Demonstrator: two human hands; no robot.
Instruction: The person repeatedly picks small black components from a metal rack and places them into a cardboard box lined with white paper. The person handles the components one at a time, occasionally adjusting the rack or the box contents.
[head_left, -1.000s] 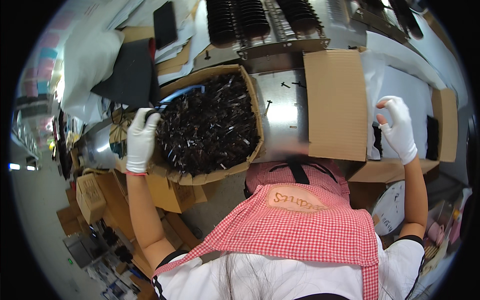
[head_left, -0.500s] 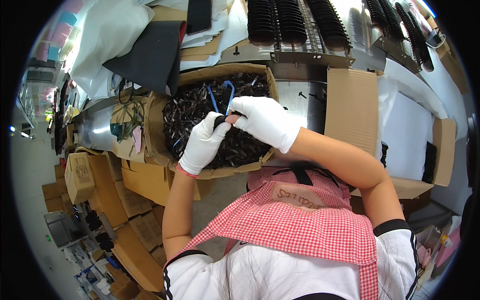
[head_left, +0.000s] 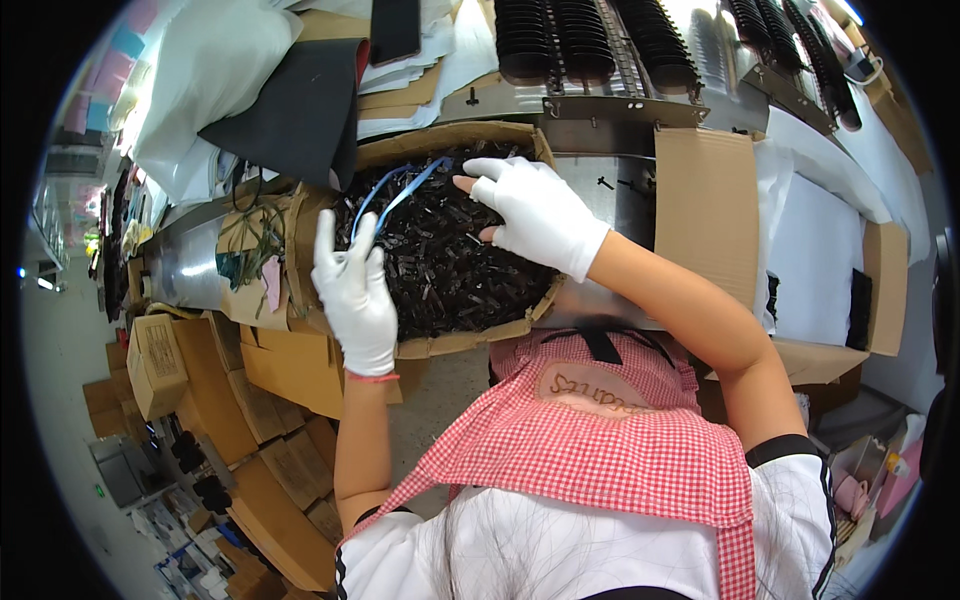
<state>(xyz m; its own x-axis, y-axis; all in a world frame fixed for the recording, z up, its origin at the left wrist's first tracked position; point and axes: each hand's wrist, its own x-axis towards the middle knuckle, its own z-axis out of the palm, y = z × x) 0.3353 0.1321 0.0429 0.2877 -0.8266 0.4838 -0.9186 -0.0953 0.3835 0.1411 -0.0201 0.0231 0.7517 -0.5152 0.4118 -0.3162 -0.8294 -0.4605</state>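
A workroom is curving around the view, crowded on every side. Along the left edge the grey floor (head_left: 60, 380) is dropping away, and stacked cardboard cartons (head_left: 165, 360) are leaning against the bench's side and trailing down toward the lower left. A long metal bench (head_left: 610, 190) is running across the middle, shining where it is bare. Behind it, black ribbed trays (head_left: 590, 40) are sitting in rows on a metal rack, and white sheeting (head_left: 200, 90) with a dark grey sheet (head_left: 290, 115) is lying heaped at upper left. A flattened cardboard panel (head_left: 705, 215) is resting on the bench to the right, beside a white sheet (head_left: 815, 260).

A person in a red-checked apron (head_left: 600, 450) is standing against the bench. In front of them an open cardboard box (head_left: 450, 140) is sitting on the bench, filled with small black plastic parts (head_left: 440, 260).

The right hand (head_left: 535, 210), in a white glove, is hovering over the heap with fingers spread and pointing left. The left hand (head_left: 352, 285), also gloved, is raised at the box's left rim, its fingers pinching the lower end of a thin blue strap (head_left: 395, 195). The strap is arching up over the black parts toward the right hand's fingertips; whether it is touching them I cannot tell.
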